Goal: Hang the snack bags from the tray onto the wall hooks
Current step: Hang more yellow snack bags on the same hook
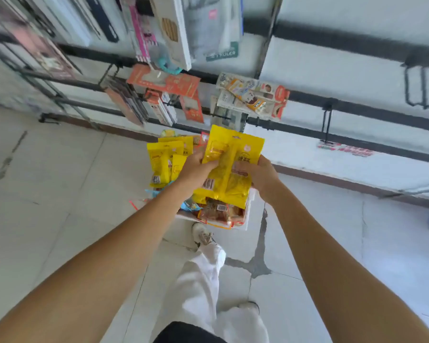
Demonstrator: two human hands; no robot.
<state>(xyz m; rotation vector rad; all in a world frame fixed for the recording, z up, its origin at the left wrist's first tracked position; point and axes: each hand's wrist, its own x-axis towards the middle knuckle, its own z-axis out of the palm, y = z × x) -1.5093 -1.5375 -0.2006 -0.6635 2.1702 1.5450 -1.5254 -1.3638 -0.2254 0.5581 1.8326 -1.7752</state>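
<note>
**Yellow bag lifted, hook not reached**

You grip the yellow snack bag (233, 154) with both hands, left hand (196, 169) on its left edge and right hand (258, 173) on its right, above the tray (249, 214). Risks: its small hang hole (236, 137) misses the wall hook (328, 120); crowded hanging packs (253, 95) get knocked.

Shop: packaged goods (254, 95) on wall hooks (327, 125)

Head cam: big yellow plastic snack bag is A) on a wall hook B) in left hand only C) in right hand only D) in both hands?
D: left hand and right hand each grip one side of the big yellow plastic snack bag, held above the white tray.
</note>
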